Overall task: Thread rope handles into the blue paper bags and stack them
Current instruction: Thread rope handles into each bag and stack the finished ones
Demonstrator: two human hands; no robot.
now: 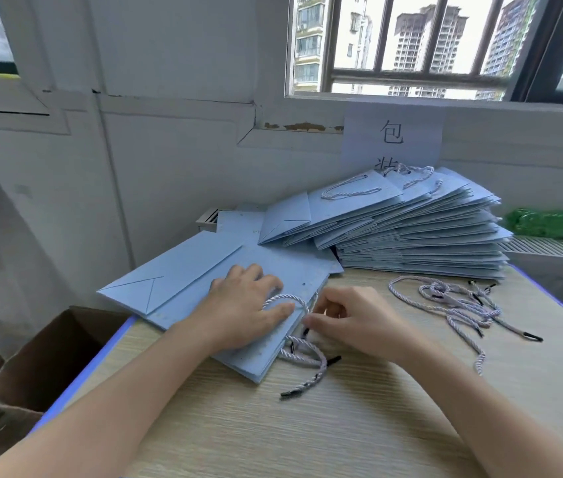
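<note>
Left hand [249, 305] lies flat on a bag [183, 288] near the table's left edge; right hand [352, 315] pinches rope [287, 300], mid-threading. Next, likely pull it through.

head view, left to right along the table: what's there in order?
cardboard box → left hand pressing the flat blue bag → right hand at the rope handle → loose rope pile → green packet.
</note>
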